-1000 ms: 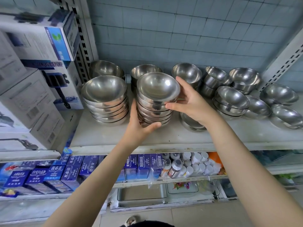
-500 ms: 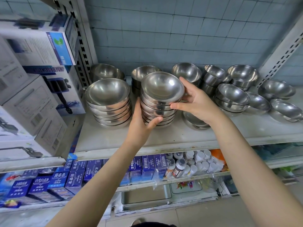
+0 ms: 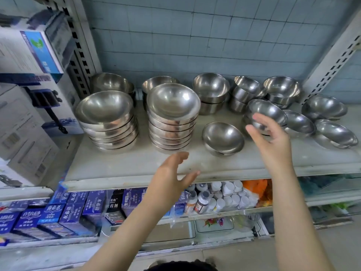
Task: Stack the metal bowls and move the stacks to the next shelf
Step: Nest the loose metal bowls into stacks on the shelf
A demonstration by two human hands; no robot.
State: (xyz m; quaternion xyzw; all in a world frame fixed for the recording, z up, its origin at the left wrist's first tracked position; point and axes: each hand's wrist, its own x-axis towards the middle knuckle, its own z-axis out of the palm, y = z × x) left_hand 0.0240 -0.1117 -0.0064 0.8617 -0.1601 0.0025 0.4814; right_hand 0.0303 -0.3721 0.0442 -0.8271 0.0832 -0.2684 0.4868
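Head view: left hand [image 3: 172,177] and right hand [image 3: 273,141] hover empty, fingers spread.

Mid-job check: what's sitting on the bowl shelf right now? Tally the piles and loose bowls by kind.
Tall front stacks: 2
Back-row piles: 5
Lone front bowl: 1
Loose bowls at right: 4
Total: 12
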